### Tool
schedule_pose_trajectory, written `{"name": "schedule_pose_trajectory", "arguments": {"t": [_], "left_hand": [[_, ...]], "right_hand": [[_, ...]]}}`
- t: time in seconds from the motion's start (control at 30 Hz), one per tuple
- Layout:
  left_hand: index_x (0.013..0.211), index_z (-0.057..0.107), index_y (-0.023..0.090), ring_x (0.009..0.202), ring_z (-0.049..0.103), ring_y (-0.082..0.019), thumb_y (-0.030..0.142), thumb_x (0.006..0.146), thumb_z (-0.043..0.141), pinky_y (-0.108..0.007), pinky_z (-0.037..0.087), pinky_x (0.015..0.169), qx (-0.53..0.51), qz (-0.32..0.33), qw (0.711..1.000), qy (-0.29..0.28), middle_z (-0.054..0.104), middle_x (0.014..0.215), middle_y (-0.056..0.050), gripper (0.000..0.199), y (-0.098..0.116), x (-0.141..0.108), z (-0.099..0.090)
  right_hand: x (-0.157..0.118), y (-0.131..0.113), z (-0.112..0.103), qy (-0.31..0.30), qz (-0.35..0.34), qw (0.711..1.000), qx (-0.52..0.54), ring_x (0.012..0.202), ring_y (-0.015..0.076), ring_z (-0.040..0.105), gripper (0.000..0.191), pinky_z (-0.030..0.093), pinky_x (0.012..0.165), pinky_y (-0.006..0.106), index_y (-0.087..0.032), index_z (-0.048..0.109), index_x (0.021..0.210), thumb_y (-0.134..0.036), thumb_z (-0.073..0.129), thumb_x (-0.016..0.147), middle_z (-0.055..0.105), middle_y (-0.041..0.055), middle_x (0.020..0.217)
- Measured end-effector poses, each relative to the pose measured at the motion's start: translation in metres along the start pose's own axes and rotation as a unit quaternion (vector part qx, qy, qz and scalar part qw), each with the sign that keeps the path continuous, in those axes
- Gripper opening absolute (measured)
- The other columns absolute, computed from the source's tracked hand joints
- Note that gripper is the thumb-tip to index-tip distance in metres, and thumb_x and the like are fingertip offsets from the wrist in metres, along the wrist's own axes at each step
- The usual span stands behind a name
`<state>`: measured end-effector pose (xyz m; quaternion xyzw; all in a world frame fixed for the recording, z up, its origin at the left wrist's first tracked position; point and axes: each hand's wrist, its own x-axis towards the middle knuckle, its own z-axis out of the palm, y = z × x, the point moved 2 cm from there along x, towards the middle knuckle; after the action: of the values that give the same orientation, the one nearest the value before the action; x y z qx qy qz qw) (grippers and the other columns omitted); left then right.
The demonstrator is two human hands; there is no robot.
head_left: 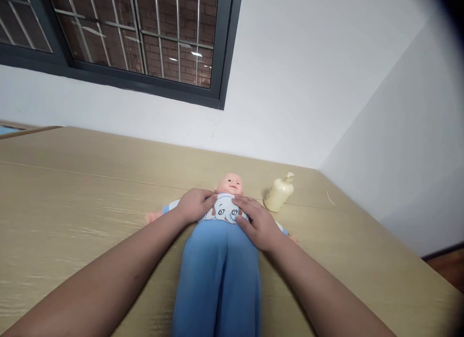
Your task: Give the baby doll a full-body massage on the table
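Observation:
A baby doll (231,183) lies on its back on the table, head toward the wall. It wears a white top (226,209) with an elephant face on the front, and long blue trousers (217,274) that run toward me. My left hand (195,205) rests on the doll's shoulder and the side of its top, thumb lying on the chest; some fingertips are hard to make out. On the other side of the chest, my right hand (259,222) lies with fingers stretched flat and thumb apart. Both doll arms stick out sideways beneath my hands.
A cream pump bottle (279,195) stands right of the doll's head. Farther right, a thin pale strand (330,197) lies on the wooden table (90,206). White walls (290,85) border the table behind and at right, with a barred window (145,37) at upper left.

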<state>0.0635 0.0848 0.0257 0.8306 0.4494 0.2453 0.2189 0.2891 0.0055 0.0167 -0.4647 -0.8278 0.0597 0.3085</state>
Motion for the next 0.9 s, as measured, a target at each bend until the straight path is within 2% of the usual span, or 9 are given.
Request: {"name": "schedule_pose_trajectory", "arguments": {"t": [0.17,0.27,0.33,0.4,0.47,0.53,0.6,0.73,0.9], "left_hand": [[0.081,0.076,0.023,0.078,0.069,-0.023,0.044,0.094,0.047,-0.03,0.044,0.066,-0.025,-0.005,0.999,0.032,0.077,0.083,-0.003,0.038,-0.006,0.002,0.005],[0.1,0.076,0.022,0.093,0.07,-0.024,0.041,0.092,0.051,-0.031,0.05,0.078,-0.056,-0.018,0.996,0.07,0.078,0.101,-0.004,0.032,-0.007,0.003,0.004],[0.102,0.075,0.021,0.097,0.07,-0.024,0.036,0.088,0.055,-0.032,0.052,0.084,-0.091,-0.006,0.99,0.108,0.077,0.106,-0.005,0.029,0.004,-0.002,-0.001],[0.1,0.075,0.02,0.097,0.07,-0.024,0.029,0.084,0.059,-0.033,0.052,0.087,-0.127,0.06,0.982,0.126,0.077,0.104,-0.005,0.024,0.027,-0.013,-0.007],[0.102,0.074,0.02,0.094,0.07,-0.022,0.024,0.081,0.062,-0.032,0.052,0.087,-0.142,0.192,0.969,0.066,0.077,0.102,-0.005,0.024,0.058,-0.029,-0.008],[0.108,0.073,0.021,0.09,0.07,-0.021,0.024,0.079,0.065,-0.032,0.053,0.084,-0.156,0.321,0.93,-0.086,0.077,0.1,-0.004,0.031,0.088,-0.049,0.001],[0.109,0.073,0.021,0.077,0.07,-0.02,0.03,0.077,0.069,-0.031,0.054,0.073,-0.165,0.355,0.905,-0.165,0.076,0.089,-0.004,0.034,0.104,-0.063,0.014],[0.109,0.072,0.02,0.093,0.071,-0.028,0.031,0.072,0.072,-0.038,0.054,0.087,-0.113,0.376,0.903,-0.172,0.076,0.1,-0.008,0.039,0.106,-0.067,0.031],[0.128,0.065,0.02,0.119,0.063,-0.031,0.031,0.077,0.072,-0.045,0.045,0.109,-0.072,0.36,0.919,-0.141,0.069,0.127,-0.012,0.053,0.09,-0.047,0.018]], "right_hand": [[0.003,0.014,0.0,-0.006,0.139,0.99,-0.034,0.106,0.0246,0.067,0.039,0.05,0.088,0.035,-0.023,0.069,0.117,-0.043,0.037,0.105,0.074,0.0083,0.116],[0.005,0.023,0.0,-0.032,0.193,0.979,-0.057,0.085,0.0222,0.067,0.048,0.044,0.072,0.031,-0.023,0.07,0.096,-0.046,0.029,0.107,0.075,0.0064,0.094],[0.005,0.025,0.001,-0.03,0.196,0.978,-0.058,0.081,0.0213,0.066,0.048,0.042,0.069,0.03,-0.023,0.068,0.092,-0.046,0.029,0.107,0.074,0.006,0.089],[0.004,0.026,0.002,-0.03,0.196,0.979,-0.057,0.081,0.0206,0.065,0.047,0.04,0.069,0.029,-0.023,0.067,0.092,-0.046,0.029,0.107,0.074,0.0055,0.089],[0.004,0.026,0.002,-0.031,0.195,0.979,-0.055,0.083,0.0206,0.065,0.046,0.039,0.069,0.029,-0.023,0.067,0.092,-0.046,0.03,0.107,0.074,0.0053,0.09],[0.004,0.026,0.002,-0.032,0.194,0.979,-0.053,0.085,0.0209,0.065,0.044,0.039,0.071,0.029,-0.023,0.067,0.092,-0.045,0.031,0.107,0.074,0.0053,0.091],[0.004,0.027,0.001,-0.035,0.195,0.979,-0.05,0.085,0.0213,0.065,0.043,0.039,0.071,0.029,-0.023,0.067,0.092,-0.045,0.032,0.106,0.074,0.0051,0.091],[0.005,0.029,0.0,-0.048,0.188,0.98,-0.032,0.085,0.02,0.065,0.044,0.04,0.071,0.029,-0.024,0.068,0.095,-0.046,0.031,0.107,0.074,0.0038,0.094],[0.005,0.031,-0.001,-0.056,0.179,0.982,-0.014,0.081,0.0192,0.065,0.047,0.041,0.069,0.028,-0.023,0.068,0.092,-0.051,0.032,0.106,0.073,0.0029,0.087]]}}
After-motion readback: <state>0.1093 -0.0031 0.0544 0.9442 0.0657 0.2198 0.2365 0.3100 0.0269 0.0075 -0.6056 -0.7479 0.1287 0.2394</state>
